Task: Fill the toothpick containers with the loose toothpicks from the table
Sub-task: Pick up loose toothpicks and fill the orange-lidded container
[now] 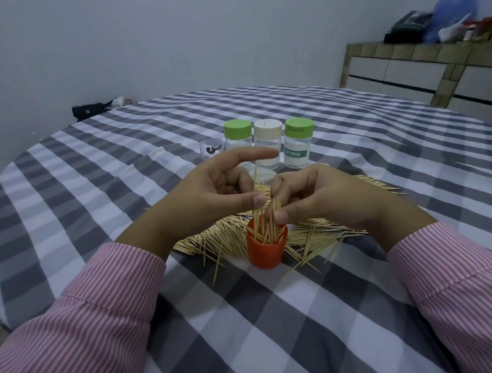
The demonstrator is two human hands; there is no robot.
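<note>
I pinch toothpicks upright with left hand | right hand pinches too, steering them into orange container | near table edge

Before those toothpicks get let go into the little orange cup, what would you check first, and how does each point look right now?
1. Orange cup upright: ok.
2. Bundle of toothpicks over the cup's mouth: ok.
3. Left hand and right hand both pinching the bundle: ok.
4. Room left in the cup: cannot tell.
5. Loose toothpicks clear of the cup's base: not ok, they crowd it.
6. Three lidded jars opened for filling: not ok.
</note>
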